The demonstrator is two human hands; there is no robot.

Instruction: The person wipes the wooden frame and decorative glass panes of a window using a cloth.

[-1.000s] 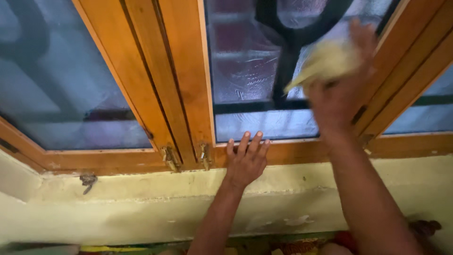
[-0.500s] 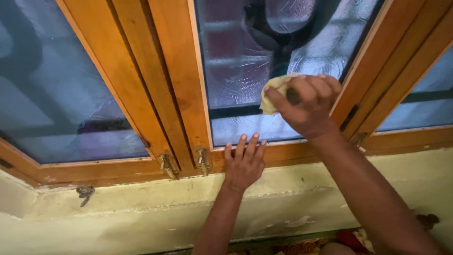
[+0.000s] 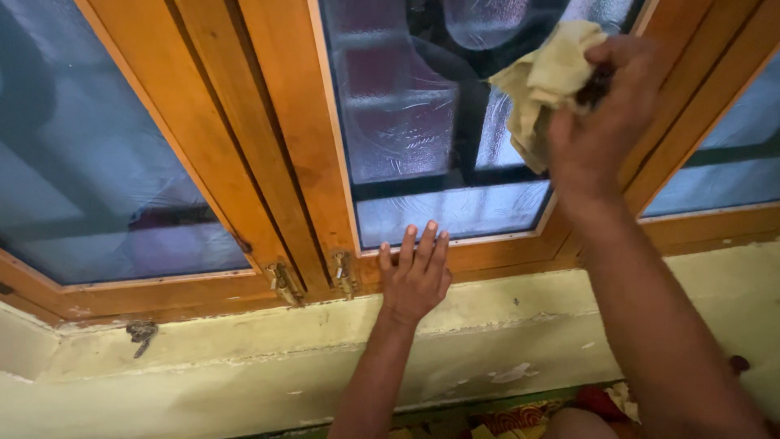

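Your right hand (image 3: 597, 130) has its grip clamped on a bunched yellow cloth (image 3: 546, 85), pressed to the frosted glass pane (image 3: 406, 130) near its upper right, so the wad backs the wiping face. Your left hand (image 3: 416, 276) lies flat, fingers spread, grip apart, on the wooden frame (image 3: 292, 146) above the sill (image 3: 244, 341), bracing you.

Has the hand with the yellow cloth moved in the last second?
Yes. The right hand with the yellow cloth dipped down the middle glass pane, then rose again beside the wooden frame.
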